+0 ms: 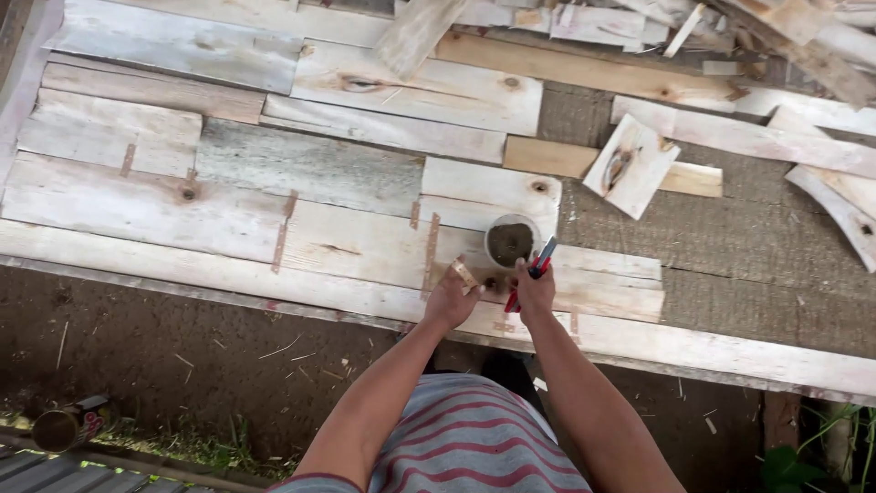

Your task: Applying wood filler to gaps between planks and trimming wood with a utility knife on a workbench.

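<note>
My left hand [451, 297] pinches a small flat strip of wood [464, 274] against the pale planks [228, 219] laid side by side in front of me. My right hand [534, 288] grips a tool with red and blue handles [538, 265], which looks like pliers, its tip pointing up and away. Both hands rest close together on the near plank. Just beyond them stands a small round cup [510, 242] with dark contents that I cannot make out.
More loose boards and offcuts [631, 164] lie scattered at the far right on a rough brown mat [748, 237]. Bare dirt ground [182, 356] lies below the plank edge. A can [68, 424] lies on its side at the lower left.
</note>
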